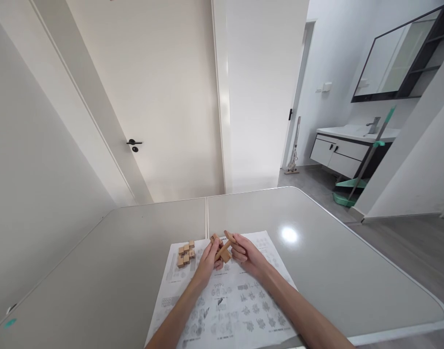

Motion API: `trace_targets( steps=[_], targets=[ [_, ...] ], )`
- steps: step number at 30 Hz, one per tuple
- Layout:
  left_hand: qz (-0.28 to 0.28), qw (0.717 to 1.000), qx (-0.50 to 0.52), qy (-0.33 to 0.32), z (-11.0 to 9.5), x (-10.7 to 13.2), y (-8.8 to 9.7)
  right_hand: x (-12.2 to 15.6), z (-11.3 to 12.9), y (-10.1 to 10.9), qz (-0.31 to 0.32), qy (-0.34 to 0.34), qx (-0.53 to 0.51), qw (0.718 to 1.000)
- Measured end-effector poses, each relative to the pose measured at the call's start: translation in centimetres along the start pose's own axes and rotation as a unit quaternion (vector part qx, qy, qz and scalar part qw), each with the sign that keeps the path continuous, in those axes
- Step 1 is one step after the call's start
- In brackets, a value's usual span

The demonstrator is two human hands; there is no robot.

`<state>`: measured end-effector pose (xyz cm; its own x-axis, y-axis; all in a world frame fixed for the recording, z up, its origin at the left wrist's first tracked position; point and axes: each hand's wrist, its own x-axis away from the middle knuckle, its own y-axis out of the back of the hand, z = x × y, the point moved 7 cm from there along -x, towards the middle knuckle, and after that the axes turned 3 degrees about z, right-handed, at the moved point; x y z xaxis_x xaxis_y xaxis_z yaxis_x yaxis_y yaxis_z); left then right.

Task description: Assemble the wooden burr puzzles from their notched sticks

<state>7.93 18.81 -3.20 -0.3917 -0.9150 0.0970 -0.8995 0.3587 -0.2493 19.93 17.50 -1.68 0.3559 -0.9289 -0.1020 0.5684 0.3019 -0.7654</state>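
Observation:
My left hand (207, 258) is closed around a light-brown wooden piece (226, 256) with blocky ends, over the middle of a printed paper sheet (192, 310). To its right, my right hand (246, 252) has its fingers closed on a slim wooden piece (229, 236), which slants up to the left. Between the hands the wooden parts cross or touch; whether they are joined I cannot tell. Left of my left hand, several small wooden blocks (186, 259) lie grouped on the sheet. My fingers hide part of the held wood.
The sheet lies on a grey table (134, 271) with a seam across it. Beyond the table stands a white door (171, 97) with a black handle (133, 142). At the right are a washbasin cabinet (338, 152), a mop (295, 150) and a green dustpan (343, 199).

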Motion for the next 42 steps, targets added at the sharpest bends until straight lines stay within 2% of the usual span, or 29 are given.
trace_targets(
  steps=[5,14,24,32,42],
  targets=[
    [0.009,1.000,0.004,0.003,0.2,-0.1,0.0,0.3,0.0,-0.7,0.036,-0.015,0.006,0.999],
    [0.037,0.999,0.010,-0.004,0.0,0.0,-0.3,0.6,0.1,-0.8,0.020,-0.033,0.045,0.998],
    [0.030,0.999,0.024,-0.001,-0.3,0.3,-0.5,0.5,0.3,-0.9,0.035,-0.021,0.057,0.998],
    [0.025,0.999,0.037,0.000,-0.1,0.1,-0.3,0.4,-0.5,-1.3,0.050,-0.038,0.068,0.996],
    [0.006,0.999,0.041,-0.008,-0.1,-0.1,0.1,0.1,-1.6,-0.3,0.007,-0.048,0.085,0.995]
  ],
)
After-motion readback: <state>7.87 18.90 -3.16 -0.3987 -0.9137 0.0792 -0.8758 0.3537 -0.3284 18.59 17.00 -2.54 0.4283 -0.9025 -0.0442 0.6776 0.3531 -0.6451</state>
